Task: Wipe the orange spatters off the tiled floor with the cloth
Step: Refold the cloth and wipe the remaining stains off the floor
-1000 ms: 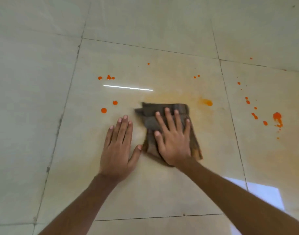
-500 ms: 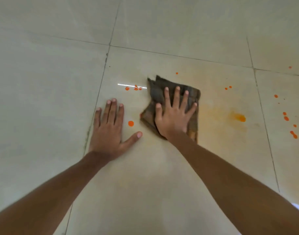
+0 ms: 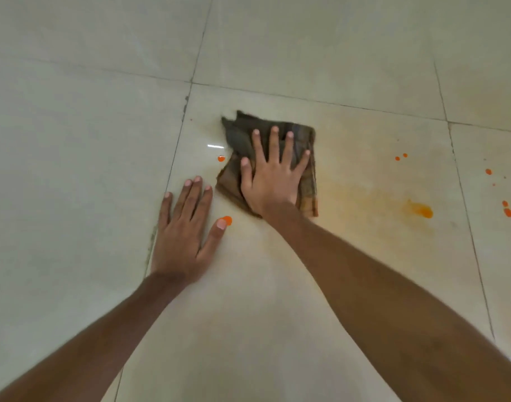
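A folded dark brown cloth [image 3: 242,134] lies flat on the pale tiled floor [image 3: 74,169]. My right hand [image 3: 273,175] presses down on it with fingers spread. My left hand [image 3: 184,233] rests flat on the tile to the left, fingers together, holding nothing. One orange drop [image 3: 228,219] sits at my left thumb tip; another orange drop [image 3: 221,158] lies at the cloth's left edge. A smeared orange blot [image 3: 421,210] and a faint orange haze lie to the right of the cloth. More orange spatters [image 3: 507,211] dot the tile at the far right.
Dark grout lines [image 3: 176,146] cross the floor, one running just left of my left hand. A pair of tiny orange dots [image 3: 401,156] sits right of the cloth. A bright reflection streak [image 3: 215,146] shows beside the cloth.
My right hand slid the cloth forward and left over the three orange dots, which no longer show. My left hand shifted a little left, its thumb now touching an orange drop.
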